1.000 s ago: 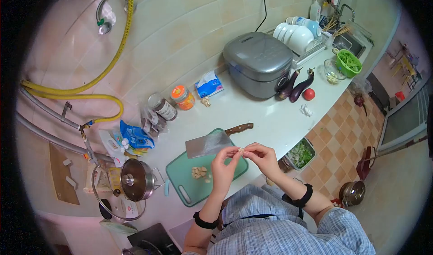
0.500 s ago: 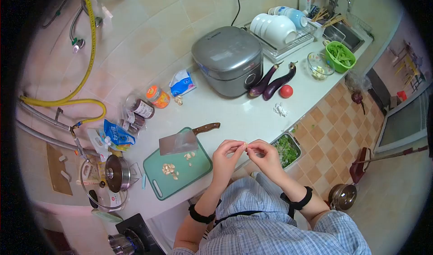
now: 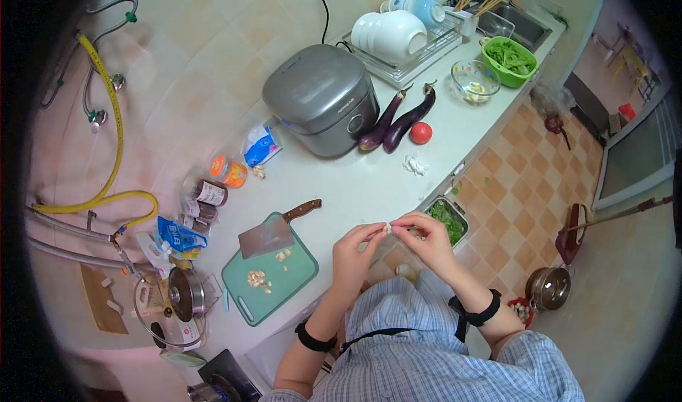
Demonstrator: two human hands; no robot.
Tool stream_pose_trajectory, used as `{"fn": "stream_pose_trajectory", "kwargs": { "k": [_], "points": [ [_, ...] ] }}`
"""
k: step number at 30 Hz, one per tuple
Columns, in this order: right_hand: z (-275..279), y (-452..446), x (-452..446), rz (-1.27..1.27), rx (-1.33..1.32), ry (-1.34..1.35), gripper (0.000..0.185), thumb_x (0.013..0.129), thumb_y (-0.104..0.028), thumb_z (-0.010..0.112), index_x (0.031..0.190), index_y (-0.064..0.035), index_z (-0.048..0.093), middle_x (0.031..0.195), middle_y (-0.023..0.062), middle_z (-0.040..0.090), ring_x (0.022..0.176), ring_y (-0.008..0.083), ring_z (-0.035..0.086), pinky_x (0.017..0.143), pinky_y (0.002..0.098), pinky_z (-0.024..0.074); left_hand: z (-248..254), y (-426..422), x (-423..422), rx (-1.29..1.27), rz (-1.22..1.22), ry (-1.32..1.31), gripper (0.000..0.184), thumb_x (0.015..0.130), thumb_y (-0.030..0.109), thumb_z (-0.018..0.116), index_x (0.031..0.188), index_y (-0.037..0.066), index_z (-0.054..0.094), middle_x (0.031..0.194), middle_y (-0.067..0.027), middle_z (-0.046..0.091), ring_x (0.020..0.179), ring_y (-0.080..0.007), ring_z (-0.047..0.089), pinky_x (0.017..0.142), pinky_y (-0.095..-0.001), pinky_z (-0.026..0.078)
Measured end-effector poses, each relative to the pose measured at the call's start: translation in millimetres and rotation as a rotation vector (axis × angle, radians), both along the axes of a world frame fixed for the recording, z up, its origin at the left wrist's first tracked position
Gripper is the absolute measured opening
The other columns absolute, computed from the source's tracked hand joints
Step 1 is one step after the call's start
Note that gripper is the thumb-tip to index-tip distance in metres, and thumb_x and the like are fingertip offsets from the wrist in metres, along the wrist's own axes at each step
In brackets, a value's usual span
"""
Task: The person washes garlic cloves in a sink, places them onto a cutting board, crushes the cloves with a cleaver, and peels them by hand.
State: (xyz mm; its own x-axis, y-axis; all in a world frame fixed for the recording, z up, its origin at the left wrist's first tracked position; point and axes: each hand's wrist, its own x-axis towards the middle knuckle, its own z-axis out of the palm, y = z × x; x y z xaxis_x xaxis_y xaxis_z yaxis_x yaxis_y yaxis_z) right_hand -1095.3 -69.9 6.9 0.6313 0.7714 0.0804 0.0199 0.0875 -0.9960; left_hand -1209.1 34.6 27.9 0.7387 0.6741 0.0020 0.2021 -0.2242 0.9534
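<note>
My left hand [image 3: 355, 254] and my right hand [image 3: 429, 241] meet fingertip to fingertip above the counter's front edge, pinching a small pale piece [image 3: 388, 228] that looks like a garlic clove. On the green cutting board [image 3: 284, 288], left of my hands, lie several pale cloves [image 3: 257, 280] and a few scattered bits. A cleaver [image 3: 266, 237] rests flat across the board's back edge, its brown handle pointing right. Beyond my hands, a small white heap [image 3: 415, 164], perhaps peelings, sits on the counter.
Behind are a rice cooker [image 3: 321, 96], two eggplants [image 3: 383, 121], a tomato [image 3: 421, 132], a glass bowl [image 3: 475, 82] and a green basket [image 3: 510, 59]. Jars [image 3: 228, 172] stand at left, near a lidded pot [image 3: 186, 294]. A bin of greens [image 3: 447, 221] sits below the counter edge.
The camera view has swung to the right, so the counter items appear further left. Both hands stay joined at the fingertips around the small piece, now held beyond the board's right side.
</note>
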Motion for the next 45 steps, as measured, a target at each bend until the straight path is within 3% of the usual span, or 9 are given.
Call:
{"fn": "stream_pose_trajectory", "kwargs": {
  "k": [2,10,21,24,29,32,34,37,45],
  "points": [
    [-1,1,2,0.016,0.020,0.026,0.012,0.079,-0.005,0.059,0.088,0.0026,0.061,0.087,0.0073,0.059,0.078,0.0127,0.059,0.068,0.0212,0.0486,4,-1,5,0.293,-0.050,0.008,0.018,0.076,0.002,0.060,0.094,0.001,0.063,0.089,-0.0096,0.062,0.076,-0.0169,0.060,0.069,-0.0254,0.047],
    [-15,7,4,0.048,0.069,0.250,0.012,0.080,-0.004,0.059,0.089,0.0042,0.060,0.087,0.0072,0.061,0.079,0.0111,0.060,0.069,0.0208,0.0480,1,0,11,0.344,-0.042,0.008,0.018,0.075,0.002,0.059,0.093,0.001,0.063,0.086,-0.0098,0.061,0.075,-0.0195,0.060,0.067,-0.0272,0.047],
    [-17,12,3,-0.039,-0.115,0.199,0.012,0.076,-0.009,0.062,0.082,0.0016,0.060,0.075,0.0034,0.062,0.066,0.0060,0.056,0.060,0.0188,0.0459,2,-3,16,0.386,-0.056,0.062,0.017,0.076,0.001,0.061,0.092,0.000,0.063,0.086,-0.0094,0.062,0.074,-0.0151,0.059,0.068,-0.0244,0.047],
    [-22,11,3,-0.039,-0.120,0.195,0.012,0.077,-0.009,0.062,0.082,0.0012,0.059,0.075,0.0030,0.062,0.065,0.0055,0.056,0.060,0.0187,0.0458,1,-3,17,0.307,-0.056,0.070,0.018,0.075,0.000,0.061,0.093,0.000,0.063,0.086,-0.0094,0.062,0.075,-0.0143,0.059,0.069,-0.0242,0.047],
    [-28,11,3,-0.032,0.044,0.350,0.011,0.078,-0.006,0.061,0.085,0.0012,0.058,0.075,0.0033,0.061,0.062,0.0062,0.055,0.060,0.0191,0.0465,-2,-1,20,-0.260,-0.021,-0.040,0.016,0.078,-0.001,0.059,0.093,-0.006,0.060,0.090,-0.0116,0.062,0.081,-0.0160,0.061,0.073,-0.0241,0.049],
    [-26,9,8,0.020,0.105,0.406,0.012,0.079,-0.005,0.060,0.089,0.0008,0.058,0.080,0.0037,0.060,0.068,0.0074,0.055,0.066,0.0201,0.0469,-2,1,20,-0.355,-0.009,-0.058,0.016,0.079,-0.002,0.057,0.094,-0.008,0.059,0.091,-0.0124,0.061,0.080,-0.0171,0.061,0.074,-0.0242,0.050],
    [-13,7,13,0.024,0.172,0.156,0.013,0.078,-0.005,0.060,0.090,0.0000,0.059,0.086,0.0046,0.057,0.076,0.0096,0.055,0.072,0.0218,0.0460,-1,2,20,-0.349,-0.024,-0.047,0.016,0.079,-0.002,0.057,0.094,-0.008,0.059,0.091,-0.0124,0.062,0.080,-0.0170,0.061,0.073,-0.0243,0.050],
    [-8,1,23,0.119,0.122,0.011,0.012,0.078,-0.005,0.061,0.089,-0.0009,0.060,0.088,0.0052,0.055,0.082,0.0120,0.054,0.075,0.0235,0.0452,-2,4,20,-0.331,-0.049,-0.029,0.017,0.079,-0.002,0.057,0.095,-0.007,0.060,0.090,-0.0126,0.062,0.079,-0.0165,0.061,0.072,-0.0241,0.051],
    [-11,-1,30,0.160,0.071,0.009,0.007,0.075,-0.003,0.063,0.082,-0.0020,0.060,0.084,0.0027,0.057,0.076,0.0091,0.055,0.067,0.0206,0.0439,2,4,18,-0.288,-0.104,0.000,0.015,0.080,-0.002,0.056,0.093,-0.006,0.061,0.088,-0.0127,0.062,0.076,-0.0159,0.061,0.069,-0.0230,0.050]
  ]
}}
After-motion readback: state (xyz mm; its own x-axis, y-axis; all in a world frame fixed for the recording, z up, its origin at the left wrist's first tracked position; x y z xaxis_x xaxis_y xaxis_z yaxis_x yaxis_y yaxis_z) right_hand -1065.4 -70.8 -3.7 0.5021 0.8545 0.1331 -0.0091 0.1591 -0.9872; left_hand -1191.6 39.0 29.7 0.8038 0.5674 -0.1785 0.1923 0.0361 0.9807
